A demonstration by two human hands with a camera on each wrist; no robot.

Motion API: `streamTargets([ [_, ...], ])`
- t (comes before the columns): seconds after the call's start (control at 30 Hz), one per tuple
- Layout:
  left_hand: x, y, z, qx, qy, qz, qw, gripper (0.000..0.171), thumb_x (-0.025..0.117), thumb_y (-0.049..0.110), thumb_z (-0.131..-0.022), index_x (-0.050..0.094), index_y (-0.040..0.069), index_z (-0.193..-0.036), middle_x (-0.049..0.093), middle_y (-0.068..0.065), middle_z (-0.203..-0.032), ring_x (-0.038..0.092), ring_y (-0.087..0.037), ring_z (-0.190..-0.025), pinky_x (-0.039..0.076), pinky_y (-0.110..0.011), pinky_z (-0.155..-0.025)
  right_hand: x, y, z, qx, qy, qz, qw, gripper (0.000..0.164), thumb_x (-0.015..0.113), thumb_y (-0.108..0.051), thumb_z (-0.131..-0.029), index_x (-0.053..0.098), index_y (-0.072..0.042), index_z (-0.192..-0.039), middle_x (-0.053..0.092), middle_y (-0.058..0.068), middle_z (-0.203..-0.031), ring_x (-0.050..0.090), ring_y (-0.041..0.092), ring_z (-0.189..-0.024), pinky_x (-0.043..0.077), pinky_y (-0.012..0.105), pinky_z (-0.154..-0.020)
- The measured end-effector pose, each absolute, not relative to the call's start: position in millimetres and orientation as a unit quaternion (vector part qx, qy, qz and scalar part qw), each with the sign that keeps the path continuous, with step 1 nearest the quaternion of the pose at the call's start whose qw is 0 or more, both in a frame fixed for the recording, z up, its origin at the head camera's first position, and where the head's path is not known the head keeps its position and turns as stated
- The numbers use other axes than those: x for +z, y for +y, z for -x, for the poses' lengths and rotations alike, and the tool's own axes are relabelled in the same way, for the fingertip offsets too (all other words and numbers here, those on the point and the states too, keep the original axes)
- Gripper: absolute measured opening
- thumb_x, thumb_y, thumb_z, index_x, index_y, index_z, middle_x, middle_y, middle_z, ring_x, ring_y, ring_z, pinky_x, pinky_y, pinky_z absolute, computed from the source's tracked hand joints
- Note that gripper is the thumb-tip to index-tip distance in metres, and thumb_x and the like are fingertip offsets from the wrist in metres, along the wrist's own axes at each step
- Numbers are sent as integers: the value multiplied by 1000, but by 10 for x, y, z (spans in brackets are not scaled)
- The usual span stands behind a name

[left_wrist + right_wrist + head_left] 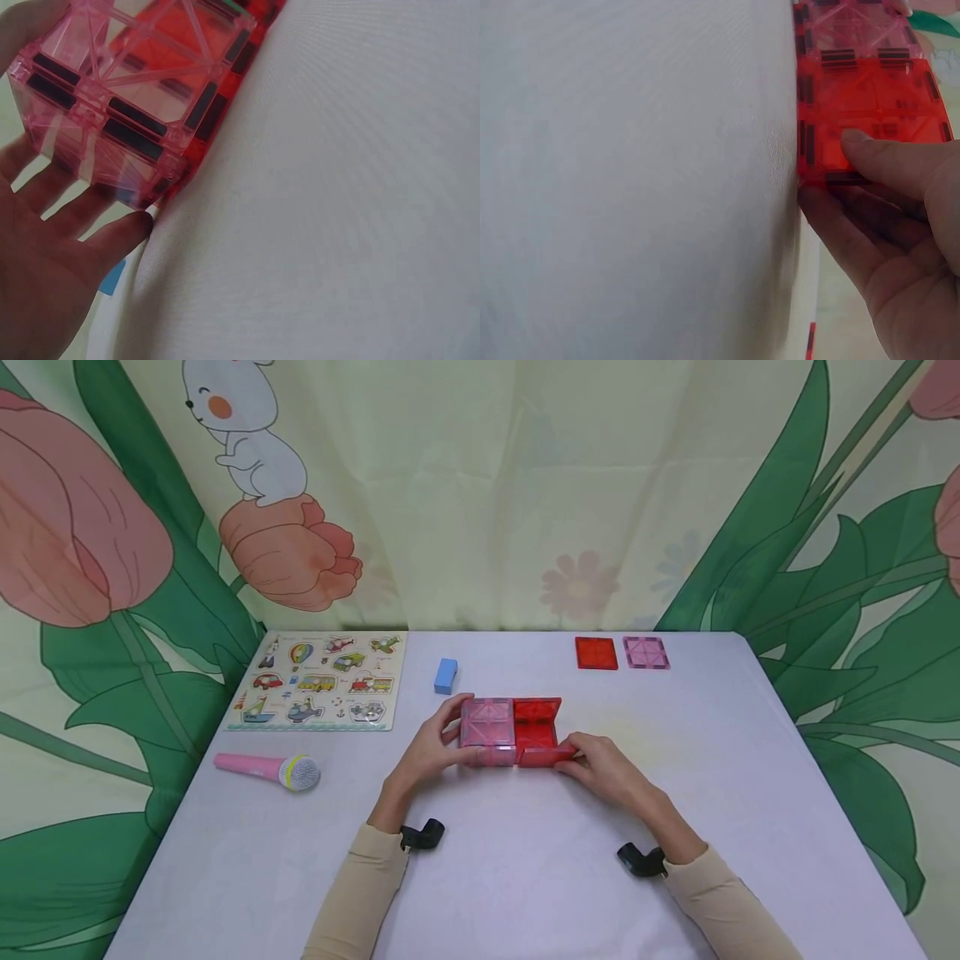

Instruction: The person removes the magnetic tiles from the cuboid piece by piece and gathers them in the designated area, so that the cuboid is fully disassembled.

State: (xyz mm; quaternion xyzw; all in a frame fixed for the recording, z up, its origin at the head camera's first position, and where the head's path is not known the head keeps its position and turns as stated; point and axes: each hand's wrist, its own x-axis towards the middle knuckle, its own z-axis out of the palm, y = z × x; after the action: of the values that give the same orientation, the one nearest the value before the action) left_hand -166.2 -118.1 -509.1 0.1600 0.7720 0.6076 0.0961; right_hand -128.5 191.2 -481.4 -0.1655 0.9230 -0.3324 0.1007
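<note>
A pink see-through magnetic-tile box (487,723) stands mid-table, with several red magnetic tiles (536,732) joined to its right side. The red part is open at the top and right, with its back tile upright. My left hand (429,748) holds the pink box from the left, thumb at the front and fingers around the far side. At the right, my right hand (609,770) pinches the front red tile (542,757) by its outer end. In the right wrist view the thumb lies over this red tile (870,90), with the fingers behind and below it.
A loose red tile (596,653) and a loose pink tile (646,652) lie at the back right. Behind the box is a blue block (446,676). To the left lie a picture puzzle board (318,681) and a pink toy microphone (262,768).
</note>
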Motion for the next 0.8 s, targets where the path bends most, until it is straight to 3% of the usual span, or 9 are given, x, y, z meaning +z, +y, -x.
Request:
streamTargets([
  [0.33,-5099,-1176,1668,608,772,-154,101,86,84,25,-80,37,27,-152,44,-4,-152,40,-26,-144,40,-44,-117,-4783,2002,1291,-352,919,171,57,23,75,-15,-89,63,-14,-109,72,3,-106,69,21,-100,63,38,-85],
  [0.57,-5086,-1176,1656,607,774,-155,97,87,85,26,-80,37,27,-152,45,-4,-151,42,-26,-144,41,-43,-117,-4699,2105,1340,-399,900,174,-9,25,72,-10,-92,62,-6,-114,69,11,-104,71,23,-93,63,38,-84],
  [0.67,-5091,-1179,1655,606,774,-155,95,88,85,28,-79,37,23,-153,45,-3,-152,42,-26,-144,40,-43,-117,-4660,2180,1382,-421,892,162,-16,27,69,-10,-94,59,-3,-118,69,15,-108,72,26,-92,63,31,-84],
  [0.8,-5092,-1179,1660,607,773,-158,94,89,86,31,-78,37,22,-153,45,-1,-152,42,-26,-144,40,-42,-117,-4602,2299,1429,-443,886,132,-25,30,67,-10,-96,57,-1,-122,68,19,-111,72,32,-92,58,12,-80],
])
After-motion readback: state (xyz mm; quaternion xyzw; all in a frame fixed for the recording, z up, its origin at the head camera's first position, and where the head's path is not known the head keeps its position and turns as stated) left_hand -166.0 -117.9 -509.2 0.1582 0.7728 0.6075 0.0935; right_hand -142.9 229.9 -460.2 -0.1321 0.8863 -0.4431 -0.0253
